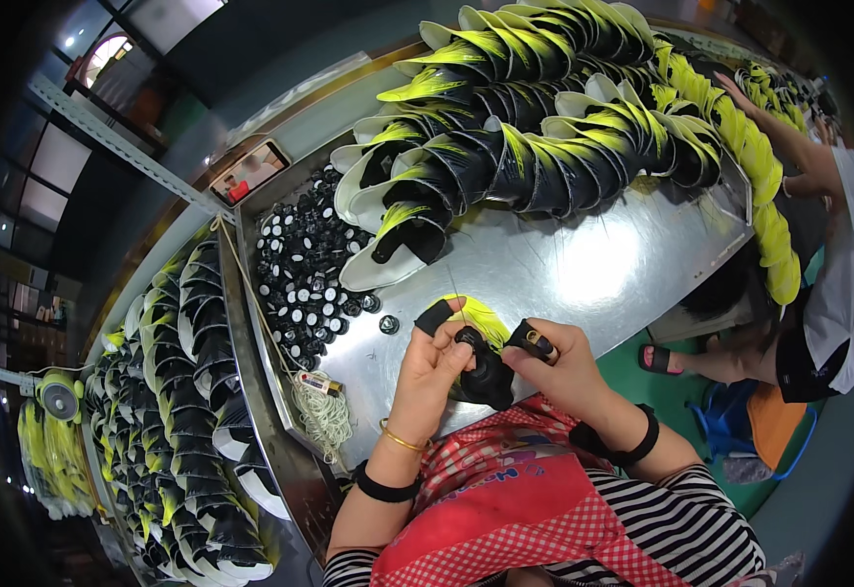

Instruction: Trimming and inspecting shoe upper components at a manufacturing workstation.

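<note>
1. We find the shoe upper, black with a yellow end (pixel 491 377), at lower centre of the frame, between the two hands over the near edge of the desk (pixel 544 269). Holding it close to the body probably keeps the fine work in sight.
2. The left hand (pixel 432 360) has thumb and fingers pinched together on a small round black part (pixel 468 338) against the upper; we judge the pinch steadies it. A black finger sleeve (pixel 435 316) covers one finger, perhaps as protection.
3. The right hand (pixel 559 364) curls at the upper's other side, a dark piece with a gold-coloured band (pixel 537 342) at its fingers. Whether it is clamped on that piece or merely wears it, we cannot tell.
4. Left of centre, we see a heap of black parts with white discs (pixel 295 264), likely put within easy reach, and a tangle of pale cord (pixel 321 416) below it.
5. Nested rows of shoe uppers (pixel 544 161) fill the upper centre, probably overlapped to save room; more stacks (pixel 168 421) stand at lower left.
6. The desk is shiny metal with raised edges. Around it we see a phone (pixel 249 173) at upper left, a fan (pixel 59 399) at far left, green floor (pixel 657 391), and a co-worker (pixel 838 274) at the right.
</note>
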### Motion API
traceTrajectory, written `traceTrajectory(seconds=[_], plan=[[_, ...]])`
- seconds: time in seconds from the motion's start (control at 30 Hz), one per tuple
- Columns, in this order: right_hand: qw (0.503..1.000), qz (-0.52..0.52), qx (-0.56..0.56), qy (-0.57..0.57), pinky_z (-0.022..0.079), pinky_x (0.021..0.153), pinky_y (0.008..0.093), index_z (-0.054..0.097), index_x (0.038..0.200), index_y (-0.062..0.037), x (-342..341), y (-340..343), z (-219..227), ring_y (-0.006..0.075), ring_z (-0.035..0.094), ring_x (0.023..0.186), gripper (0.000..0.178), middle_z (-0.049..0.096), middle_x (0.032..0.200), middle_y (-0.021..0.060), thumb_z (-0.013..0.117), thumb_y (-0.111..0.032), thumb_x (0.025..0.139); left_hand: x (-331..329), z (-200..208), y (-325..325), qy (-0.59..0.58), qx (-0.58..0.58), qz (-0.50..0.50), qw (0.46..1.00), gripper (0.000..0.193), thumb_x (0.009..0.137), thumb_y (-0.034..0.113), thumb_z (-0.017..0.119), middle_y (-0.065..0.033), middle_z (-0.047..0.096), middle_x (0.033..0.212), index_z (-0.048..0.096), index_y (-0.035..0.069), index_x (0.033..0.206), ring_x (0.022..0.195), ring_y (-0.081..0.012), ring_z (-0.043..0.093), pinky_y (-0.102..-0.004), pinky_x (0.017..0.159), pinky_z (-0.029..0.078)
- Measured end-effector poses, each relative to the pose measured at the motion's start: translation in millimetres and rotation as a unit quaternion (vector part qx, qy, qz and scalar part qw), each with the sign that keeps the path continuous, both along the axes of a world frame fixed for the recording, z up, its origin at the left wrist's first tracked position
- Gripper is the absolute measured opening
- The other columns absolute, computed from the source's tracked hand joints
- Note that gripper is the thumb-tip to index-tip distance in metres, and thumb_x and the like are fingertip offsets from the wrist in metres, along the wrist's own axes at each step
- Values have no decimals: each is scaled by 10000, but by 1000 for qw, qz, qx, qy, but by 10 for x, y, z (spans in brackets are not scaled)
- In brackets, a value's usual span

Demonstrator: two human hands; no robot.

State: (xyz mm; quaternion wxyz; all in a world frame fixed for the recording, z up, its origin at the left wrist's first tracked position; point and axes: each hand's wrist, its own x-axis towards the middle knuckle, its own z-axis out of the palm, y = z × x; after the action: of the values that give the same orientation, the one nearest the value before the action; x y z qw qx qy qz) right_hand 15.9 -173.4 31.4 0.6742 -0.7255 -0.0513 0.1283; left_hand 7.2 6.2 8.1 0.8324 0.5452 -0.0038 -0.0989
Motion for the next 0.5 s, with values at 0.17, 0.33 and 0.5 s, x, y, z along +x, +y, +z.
traceTrajectory(seconds=[0.17, 0.33, 0.5], plan=[[999, -1, -42, -28, 372, 472, 236, 614, 794, -6, 9, -12, -56, 35, 451, 522, 125, 509, 538, -7, 649, -126, 794, 4, 17, -57, 4, -5, 34, 999, 475, 898, 56, 527, -31, 522, 1015, 328, 25, 1328, 789, -72, 479, -212, 740, 406], [998, 11, -66, -15, 378, 466, 243, 616, 805, -8, -9, -24, -38, 41, 464, 503, 137, 512, 522, 6, 649, -140, 789, 8, 23, -98, -2, 3, 41, 999, 466, 900, 53, 523, -33, 528, 1017, 333, 22, 1324, 782, -74, 481, -213, 730, 407], [998, 6, -57, -4, 381, 463, 241, 626, 827, -7, -6, -22, -16, 43, 479, 500, 137, 531, 537, 9, 646, -138, 790, 28, 16, -105, -6, 9, 48, 999, 458, 900, 49, 521, -32, 531, 1028, 341, 24, 1320, 776, -72, 485, -211, 726, 410]])
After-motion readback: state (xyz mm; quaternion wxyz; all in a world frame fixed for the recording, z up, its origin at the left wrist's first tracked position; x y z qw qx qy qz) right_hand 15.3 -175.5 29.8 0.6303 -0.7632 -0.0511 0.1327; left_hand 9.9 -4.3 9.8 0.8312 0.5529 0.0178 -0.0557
